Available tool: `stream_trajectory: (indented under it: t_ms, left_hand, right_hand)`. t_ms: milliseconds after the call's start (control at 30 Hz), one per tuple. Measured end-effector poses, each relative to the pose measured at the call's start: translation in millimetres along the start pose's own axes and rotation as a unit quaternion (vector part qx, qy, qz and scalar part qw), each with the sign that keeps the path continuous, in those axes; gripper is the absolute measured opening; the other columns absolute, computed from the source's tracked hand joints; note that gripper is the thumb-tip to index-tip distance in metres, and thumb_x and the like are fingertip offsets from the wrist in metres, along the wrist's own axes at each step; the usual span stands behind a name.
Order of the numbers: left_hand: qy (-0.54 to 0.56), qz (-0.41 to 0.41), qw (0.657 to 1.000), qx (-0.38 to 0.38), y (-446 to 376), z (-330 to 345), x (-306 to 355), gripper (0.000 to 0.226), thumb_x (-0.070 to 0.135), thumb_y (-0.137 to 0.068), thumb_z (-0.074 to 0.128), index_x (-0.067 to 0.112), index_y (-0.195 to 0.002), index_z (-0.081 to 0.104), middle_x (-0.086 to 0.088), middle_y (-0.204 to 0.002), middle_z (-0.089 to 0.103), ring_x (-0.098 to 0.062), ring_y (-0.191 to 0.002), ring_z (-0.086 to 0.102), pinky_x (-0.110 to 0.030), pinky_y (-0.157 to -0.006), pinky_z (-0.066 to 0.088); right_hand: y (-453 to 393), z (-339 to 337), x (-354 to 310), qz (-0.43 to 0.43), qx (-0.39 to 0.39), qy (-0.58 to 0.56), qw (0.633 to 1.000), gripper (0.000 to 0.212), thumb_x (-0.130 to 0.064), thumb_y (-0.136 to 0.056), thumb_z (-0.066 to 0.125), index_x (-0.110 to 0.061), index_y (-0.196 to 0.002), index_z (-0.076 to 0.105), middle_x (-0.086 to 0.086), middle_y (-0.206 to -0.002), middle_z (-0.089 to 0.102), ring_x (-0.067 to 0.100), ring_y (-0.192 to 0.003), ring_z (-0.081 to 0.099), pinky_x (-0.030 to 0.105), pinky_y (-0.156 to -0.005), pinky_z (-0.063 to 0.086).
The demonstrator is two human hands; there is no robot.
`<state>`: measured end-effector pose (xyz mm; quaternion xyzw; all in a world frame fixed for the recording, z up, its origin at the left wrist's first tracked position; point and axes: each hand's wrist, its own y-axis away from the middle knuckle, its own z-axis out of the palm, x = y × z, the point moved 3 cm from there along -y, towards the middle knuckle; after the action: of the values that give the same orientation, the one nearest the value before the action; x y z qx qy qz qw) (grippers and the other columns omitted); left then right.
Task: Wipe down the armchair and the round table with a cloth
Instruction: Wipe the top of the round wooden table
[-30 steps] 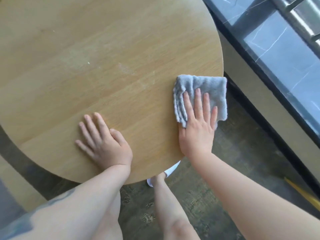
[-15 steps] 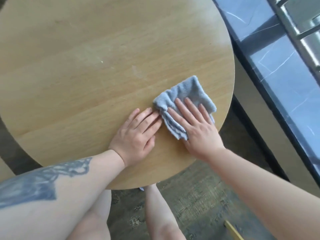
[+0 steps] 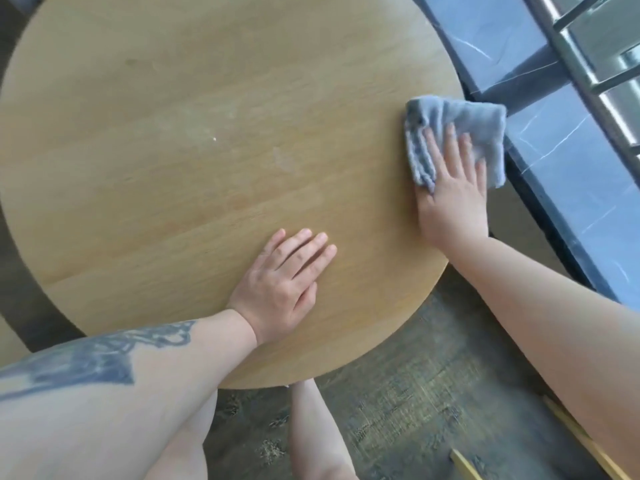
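Right hand [image 3: 452, 199] presses cloth [image 3: 460, 133] at table [image 3: 207, 133] edge.

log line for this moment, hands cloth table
right hand: flat on grey cloth, at round table right edge | left hand: flat on tabletop, no cloth | cloth part overhangs edge

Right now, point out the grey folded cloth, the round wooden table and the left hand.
grey folded cloth [image 3: 481, 123]: head view, bare upper fold.
round wooden table [image 3: 207, 98]: head view, bare top.
left hand [image 3: 280, 285]: head view, back of hand.
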<state>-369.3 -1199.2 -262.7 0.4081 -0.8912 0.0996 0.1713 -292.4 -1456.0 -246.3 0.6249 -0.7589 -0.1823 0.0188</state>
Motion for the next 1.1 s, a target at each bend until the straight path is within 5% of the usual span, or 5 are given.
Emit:
stream_trajectory:
  t_ms: [467, 633, 800, 1000, 1100]
  left_hand:
    - [0.016, 0.006, 0.999, 0.032, -3.1, -1.5, -2.5, 0.043, 0.02, -0.092, 0.048, 0.012, -0.134, 0.055, -0.006, -0.14, 0.051, -0.025, -0.133, 0.043, -0.05, -0.113, 0.029]
    - [0.026, 0.006, 0.998, 0.048, 0.9, -1.6, 0.4, 0.037, 0.017, -0.086, 0.053, 0.005, -0.119, 0.065, -0.011, -0.128, 0.061, -0.027, -0.127, 0.047, -0.05, -0.111, 0.032]
    - [0.057, -0.015, 0.998, 0.027, 0.6, -1.2, -1.0, 0.046, 0.016, -0.087, 0.048, 0.005, -0.132, 0.054, -0.011, -0.139, 0.05, -0.024, -0.133, 0.042, -0.044, -0.116, 0.024]
    - [0.189, -0.13, 0.969, 0.093, 4.2, -22.4, -14.8, 0.049, 0.009, -0.079, 0.049, 0.007, -0.127, 0.047, -0.012, -0.136, 0.041, -0.032, -0.127, 0.038, -0.037, -0.113, 0.028]
    - [0.203, -0.212, 0.95, 0.105, 27.2, -32.8, -35.8, 0.05, 0.003, -0.081, 0.051, 0.006, -0.131, 0.049, -0.014, -0.145, 0.039, -0.028, -0.138, 0.032, -0.028, -0.117, 0.021]
  right_hand:
    - [46.3, 24.9, -35.2, 0.11, 0.027, 0.037, 0.993, 0.077, -0.018, -0.094, 0.036, -0.031, -0.15, -0.015, -0.001, -0.157, -0.021, 0.02, -0.145, -0.017, 0.045, -0.118, -0.007]
    - [67.0, 39.8, -72.3, -0.263, -0.067, 0.063, 0.96, 0.075, -0.027, -0.086, 0.031, -0.04, -0.151, -0.004, -0.01, -0.158, -0.01, 0.013, -0.145, -0.016, 0.038, -0.117, -0.012]
    - [77.7, 32.4, -36.9, 0.101, 0.035, 0.012, 0.994, 0.075, -0.02, -0.094, 0.039, -0.032, -0.151, -0.007, -0.002, -0.16, -0.01, 0.017, -0.146, -0.012, 0.044, -0.119, -0.004]
    - [91.2, 58.0, -115.0, -0.256, -0.055, 0.051, 0.964, 0.078, -0.019, -0.076, 0.036, -0.036, -0.15, 0.014, -0.007, -0.159, 0.009, 0.016, -0.147, 0.002, 0.042, -0.117, 0.003]
    - [58.0, 42.8, -88.5, 0.021, 0.014, -0.004, 1.0, 0.072, -0.02, -0.094, 0.04, -0.04, -0.15, 0.0, -0.011, -0.158, -0.009, 0.012, -0.146, -0.01, 0.042, -0.119, -0.003]
